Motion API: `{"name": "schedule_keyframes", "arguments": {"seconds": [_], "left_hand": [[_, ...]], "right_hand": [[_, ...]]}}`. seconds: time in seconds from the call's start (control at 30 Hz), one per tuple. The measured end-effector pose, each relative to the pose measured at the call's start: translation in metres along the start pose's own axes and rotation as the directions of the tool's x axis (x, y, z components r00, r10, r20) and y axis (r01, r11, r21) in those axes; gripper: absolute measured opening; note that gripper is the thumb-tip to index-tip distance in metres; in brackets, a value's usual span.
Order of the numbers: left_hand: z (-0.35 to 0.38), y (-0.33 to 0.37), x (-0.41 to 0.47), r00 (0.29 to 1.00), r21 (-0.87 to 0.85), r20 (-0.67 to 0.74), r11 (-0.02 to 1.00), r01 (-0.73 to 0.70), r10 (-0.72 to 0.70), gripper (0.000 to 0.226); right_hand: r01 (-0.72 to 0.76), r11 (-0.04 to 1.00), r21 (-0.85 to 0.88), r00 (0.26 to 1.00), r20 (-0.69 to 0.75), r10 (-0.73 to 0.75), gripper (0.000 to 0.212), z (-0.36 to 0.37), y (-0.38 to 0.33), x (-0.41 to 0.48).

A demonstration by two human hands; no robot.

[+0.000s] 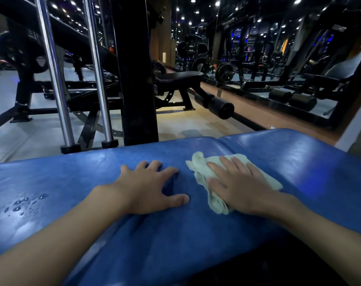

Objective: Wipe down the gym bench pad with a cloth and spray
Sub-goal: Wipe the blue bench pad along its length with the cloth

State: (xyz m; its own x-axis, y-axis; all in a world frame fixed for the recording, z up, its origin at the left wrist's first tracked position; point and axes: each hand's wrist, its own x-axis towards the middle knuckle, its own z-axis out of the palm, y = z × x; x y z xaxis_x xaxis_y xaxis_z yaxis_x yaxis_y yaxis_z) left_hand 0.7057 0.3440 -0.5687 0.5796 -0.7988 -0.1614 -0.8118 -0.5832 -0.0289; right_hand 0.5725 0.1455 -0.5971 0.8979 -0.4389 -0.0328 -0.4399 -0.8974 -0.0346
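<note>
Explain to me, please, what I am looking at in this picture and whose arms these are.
There is no machine here: a person wears a camera on the head, so this single picture looks forward and down at their own bare hands. The left hand rests flat on a blue bench pad, fingers spread. The right hand presses a pale cloth onto the pad with straight fingers. Droplets lie on the pad at the left. A black bench stands behind.
</note>
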Motion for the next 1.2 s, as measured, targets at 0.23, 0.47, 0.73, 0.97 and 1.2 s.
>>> {"name": "schedule_keyframes", "arguments": {"seconds": [0.23,0.47,0.73,0.97,1.2], "left_hand": [[-0.005,-0.003,-0.018,0.999,-0.057,-0.042,0.998,-0.001,-0.001,0.077],[0.003,-0.019,-0.020,0.999,-0.024,0.037,1.000,0.019,-0.018,0.090],[0.004,-0.020,-0.014,1.000,0.031,0.016,1.000,-0.001,0.001,0.080],[0.005,-0.020,-0.015,1.000,0.029,-0.004,1.000,-0.002,0.002,0.081],[0.003,-0.019,-0.017,1.000,-0.014,0.005,1.000,0.008,-0.008,0.093]], "right_hand": [[-0.007,0.998,0.065,0.997,0.074,0.002,0.073,-0.012,0.002,-0.069],[0.045,0.998,-0.037,0.998,0.055,-0.043,0.093,-0.011,-0.007,-0.016],[-0.044,0.999,0.019,0.999,0.019,0.044,0.061,-0.007,-0.024,0.130],[-0.054,0.997,0.057,0.998,0.044,0.052,0.062,-0.010,-0.030,0.144],[0.023,1.000,0.021,1.000,0.002,-0.023,0.061,-0.004,-0.023,0.049]]}}
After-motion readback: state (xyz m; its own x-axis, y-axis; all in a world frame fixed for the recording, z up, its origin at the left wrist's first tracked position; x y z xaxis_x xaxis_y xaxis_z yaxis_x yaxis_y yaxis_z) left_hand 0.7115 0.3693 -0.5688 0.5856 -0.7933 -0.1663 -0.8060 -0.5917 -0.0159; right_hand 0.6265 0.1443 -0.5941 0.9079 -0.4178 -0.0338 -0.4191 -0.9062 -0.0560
